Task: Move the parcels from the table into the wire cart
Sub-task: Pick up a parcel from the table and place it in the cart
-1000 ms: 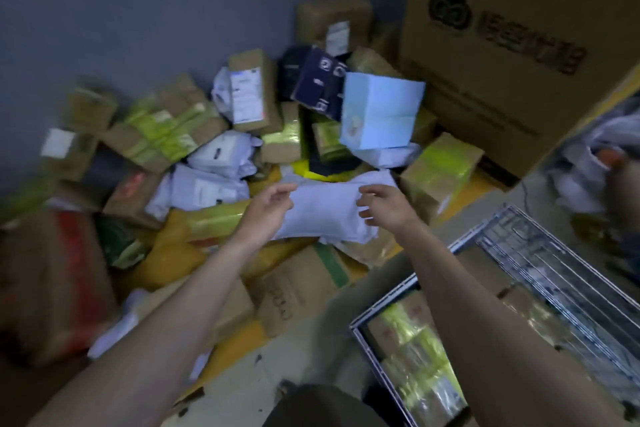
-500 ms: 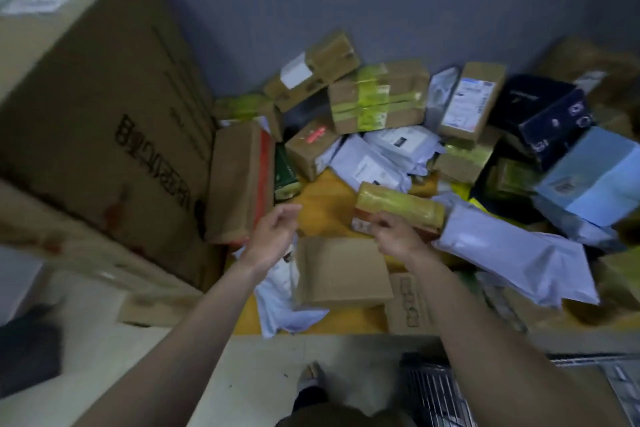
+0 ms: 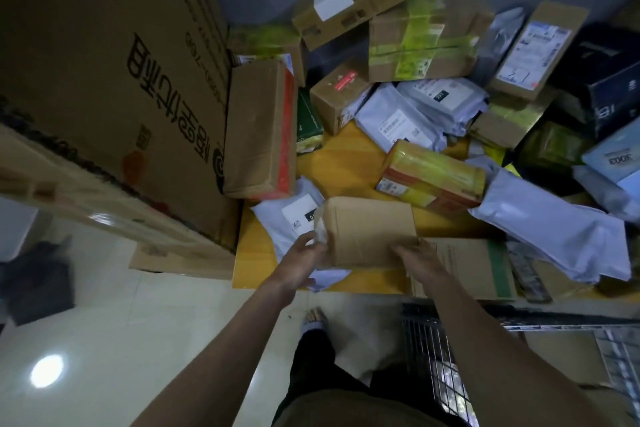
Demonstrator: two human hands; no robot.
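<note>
flat brown cardboard parcel | near edge of yellow table, over white poly mailer | silver wire cart lower right

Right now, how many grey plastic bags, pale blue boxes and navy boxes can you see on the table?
Grey plastic bags: 6
Pale blue boxes: 1
Navy boxes: 1
Total: 8, counting only what shows; more bags may lie hidden under the pile.
</note>
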